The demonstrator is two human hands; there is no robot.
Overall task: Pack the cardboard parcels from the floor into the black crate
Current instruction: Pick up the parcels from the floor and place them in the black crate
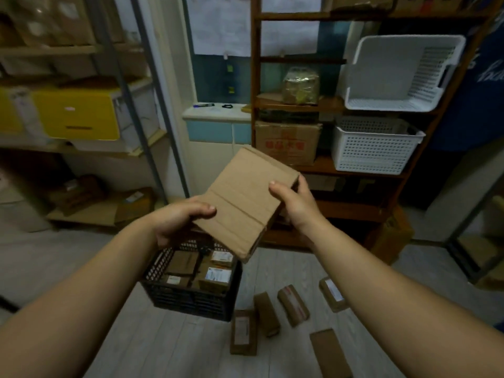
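A flat brown cardboard parcel (245,203) hangs tilted in the air above the black crate (191,298). My left hand (177,219) grips its near left edge, thumb on top. My right hand (296,204) grips its right edge, thumb on the top face. The crate stands on the floor below and holds several parcels (201,268), some with white labels. Several more brown parcels lie on the floor to the crate's right, such as one upright (243,332), one with red tape (293,305) and one with a white label (333,294).
A wooden shelf unit (321,165) with white baskets (376,145) and a printed carton (286,141) stands straight ahead. A metal rack (141,77) with yellow boxes is at the left. A carton (392,236) sits by the shelf's foot. Grey plank floor (169,347) lies in front.
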